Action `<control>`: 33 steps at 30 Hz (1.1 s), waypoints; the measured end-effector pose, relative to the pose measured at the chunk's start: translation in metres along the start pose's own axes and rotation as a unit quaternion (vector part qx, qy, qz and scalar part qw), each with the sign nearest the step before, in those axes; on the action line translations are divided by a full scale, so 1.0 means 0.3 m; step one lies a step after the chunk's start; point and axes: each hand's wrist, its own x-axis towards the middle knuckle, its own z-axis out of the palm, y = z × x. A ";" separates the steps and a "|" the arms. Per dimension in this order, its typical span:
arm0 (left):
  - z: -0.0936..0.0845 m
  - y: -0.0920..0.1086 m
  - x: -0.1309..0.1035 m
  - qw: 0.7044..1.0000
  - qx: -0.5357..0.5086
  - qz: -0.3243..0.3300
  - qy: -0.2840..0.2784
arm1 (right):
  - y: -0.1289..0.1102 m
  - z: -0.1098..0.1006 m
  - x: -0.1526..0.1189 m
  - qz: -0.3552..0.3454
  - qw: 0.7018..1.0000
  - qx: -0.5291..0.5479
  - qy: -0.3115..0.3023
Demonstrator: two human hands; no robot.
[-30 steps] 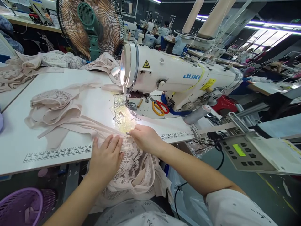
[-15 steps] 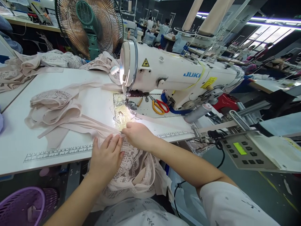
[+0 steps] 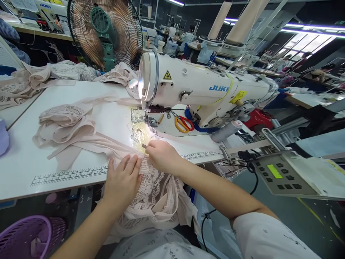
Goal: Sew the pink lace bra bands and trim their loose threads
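Observation:
My left hand [image 3: 124,180] lies with its fingers flat on pale pink fabric [image 3: 105,144] at the table's front edge. Close beside it, my right hand [image 3: 163,155] is closed around a small flat dark piece [image 3: 144,146] whose tip pokes out; most of it is hidden. Pink lace fabric [image 3: 151,183] hangs from the edge below both hands, down over the lap. Behind the hands stands a white sewing machine [image 3: 196,82], its needle area lit, with a yellowish plate [image 3: 140,131] in front of the needle.
Scissors [image 3: 182,122] with yellow and red handles lie under the machine arm. Bunched lace pieces [image 3: 64,117] rest at left. A fan [image 3: 107,32] stands behind, a control panel [image 3: 280,172] at right, and a purple basket [image 3: 50,230] below left. Other people work in the background.
My right hand has moved slightly right and away from my left fingers, and more of the dark piece shows. My left hand stays on the fabric. The view has shifted slightly.

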 end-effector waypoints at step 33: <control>-0.012 0.021 0.013 0.996 -0.011 -0.043 -0.078 | 0.020 0.145 -0.072 -0.055 0.957 -0.053 0.279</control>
